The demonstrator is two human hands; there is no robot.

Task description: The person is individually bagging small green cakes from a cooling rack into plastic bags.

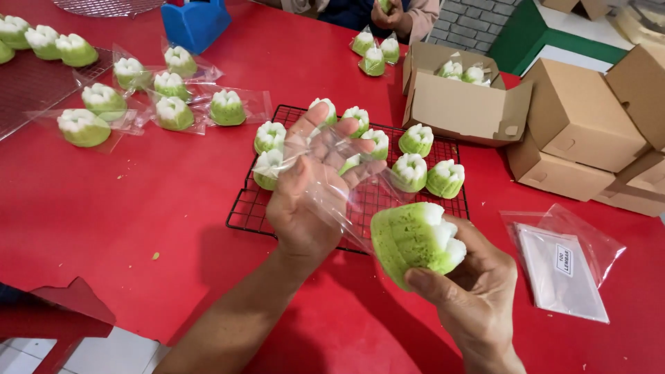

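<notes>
the right hand (pixel 471 291) grips a green steamed cake (pixel 415 239) with a white split top, thumb under its ridged side and fingers curled round the back, so the cake lies tipped on its side with its white top pointing right and its green base facing left. just to its left, the left hand (pixel 312 194) has its fingers spread wide inside a thin clear plastic bag (pixel 339 187), stretching it; the bag's mouth seems to face down and right toward the cake, though the film is hard to trace. cake and bag sit close together, apparently not touching. both hover over the near edge of a black wire rack (pixel 242 218) carrying more soft, fluted cakes on a glossy red table (pixel 138 221). bagged cakes (pixel 173 111) lie to the left, brown cardboard boxes (pixel 575 118) to the right, a flat pack of bags (pixel 561 270) beside the right hand.
</notes>
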